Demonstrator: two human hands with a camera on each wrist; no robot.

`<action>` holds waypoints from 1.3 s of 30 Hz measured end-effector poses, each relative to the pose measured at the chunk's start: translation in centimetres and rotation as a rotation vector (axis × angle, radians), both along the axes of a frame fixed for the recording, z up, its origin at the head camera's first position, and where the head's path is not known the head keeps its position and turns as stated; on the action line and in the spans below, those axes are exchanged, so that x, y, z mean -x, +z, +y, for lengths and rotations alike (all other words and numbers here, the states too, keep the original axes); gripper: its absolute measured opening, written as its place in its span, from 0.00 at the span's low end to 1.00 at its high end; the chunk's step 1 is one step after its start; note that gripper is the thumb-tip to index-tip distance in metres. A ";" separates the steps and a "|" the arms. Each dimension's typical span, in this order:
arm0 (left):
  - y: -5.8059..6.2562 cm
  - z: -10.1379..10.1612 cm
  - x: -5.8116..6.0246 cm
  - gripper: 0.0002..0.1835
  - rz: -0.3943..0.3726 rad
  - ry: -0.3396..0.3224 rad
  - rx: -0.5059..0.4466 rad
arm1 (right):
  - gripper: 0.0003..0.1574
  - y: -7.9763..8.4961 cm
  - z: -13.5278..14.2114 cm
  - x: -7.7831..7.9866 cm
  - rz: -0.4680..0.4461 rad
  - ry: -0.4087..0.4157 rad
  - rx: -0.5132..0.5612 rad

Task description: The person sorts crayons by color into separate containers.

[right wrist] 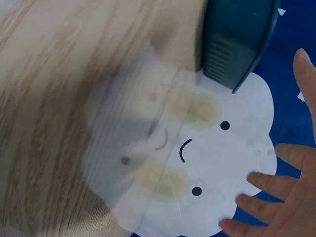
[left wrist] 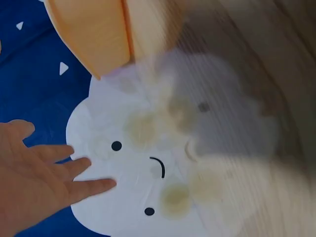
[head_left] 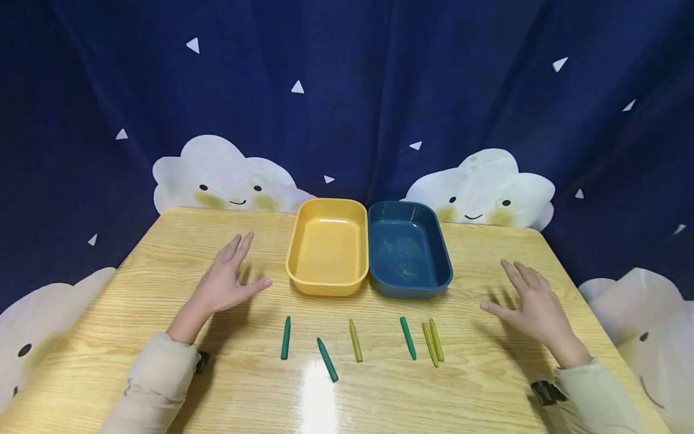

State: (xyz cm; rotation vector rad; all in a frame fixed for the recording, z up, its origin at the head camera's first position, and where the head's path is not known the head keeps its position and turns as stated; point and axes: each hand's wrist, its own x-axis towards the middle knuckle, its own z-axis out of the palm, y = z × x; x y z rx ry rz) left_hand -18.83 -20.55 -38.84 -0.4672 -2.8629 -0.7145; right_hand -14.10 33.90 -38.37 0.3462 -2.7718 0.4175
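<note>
My left hand (head_left: 225, 288) hovers over the left of the table, fingers spread and holding nothing. Over on the right, my right hand (head_left: 534, 307) is likewise raised with its fingers apart and nothing in them. Between them lie several crayons: a green crayon (head_left: 285, 337) nearest the left hand, a slanted green crayon (head_left: 327, 360), a yellow crayon (head_left: 355, 340), another green crayon (head_left: 408, 338), and two yellow crayons side by side, the outer yellow crayon (head_left: 436, 340) nearest the right hand. Both wrist views show the left palm (left wrist: 39, 182) and right fingers (right wrist: 276, 192) touching nothing.
Behind the crayons stand a yellow tray (head_left: 328, 283) and a dark blue tray (head_left: 409, 289), side by side. They rest on a wooden table (head_left: 260, 398). A navy curtain (head_left: 347, 90) with white clouds hangs behind the table's far edge.
</note>
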 end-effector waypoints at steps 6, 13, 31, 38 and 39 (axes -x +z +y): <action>-0.2 1.0 0.8 0.51 -0.066 -0.096 -0.189 | 0.47 0.5 -0.5 -0.3 -0.066 0.050 0.146; -0.5 2.6 2.1 0.51 -0.164 -0.178 -0.316 | 0.32 0.5 -0.7 -0.6 -0.196 0.101 0.340; -1.1 4.8 4.4 0.56 -0.242 -0.246 -0.343 | 0.35 -2.0 -2.7 0.3 -0.621 0.410 0.697; -1.1 5.1 4.3 0.54 -0.242 -0.226 -0.320 | 0.38 -3.2 -3.6 0.8 -0.747 0.461 0.704; -1.1 5.1 4.3 0.53 -0.243 -0.221 -0.318 | 0.38 -3.3 -3.8 0.9 -0.766 0.464 0.707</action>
